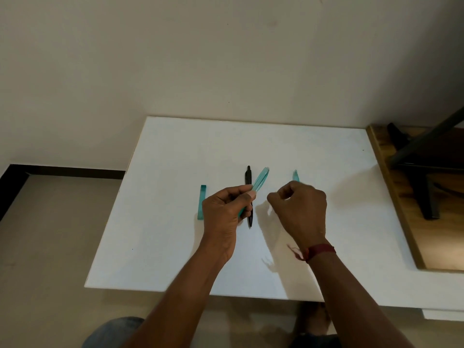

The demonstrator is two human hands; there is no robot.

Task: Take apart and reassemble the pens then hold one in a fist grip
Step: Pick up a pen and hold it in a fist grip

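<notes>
White rectangular surface [175,247] carrying a black plastic pen [248,177], a translucent teal cap [201,206] and teal tip piece [295,176]; left hand [223,214] fingers gripping a translucent teal pen barrel [261,181]; right hand [300,212] fingers curled closed, contents indiscernible.

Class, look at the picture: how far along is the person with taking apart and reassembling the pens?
Done: one teal pen is apart; a teal piece lies left, another right. In hand: the left hand holds the teal barrel; the right hand is curled beside it. Left: the black pen lies whole; reassembly and the fist grip.
</notes>
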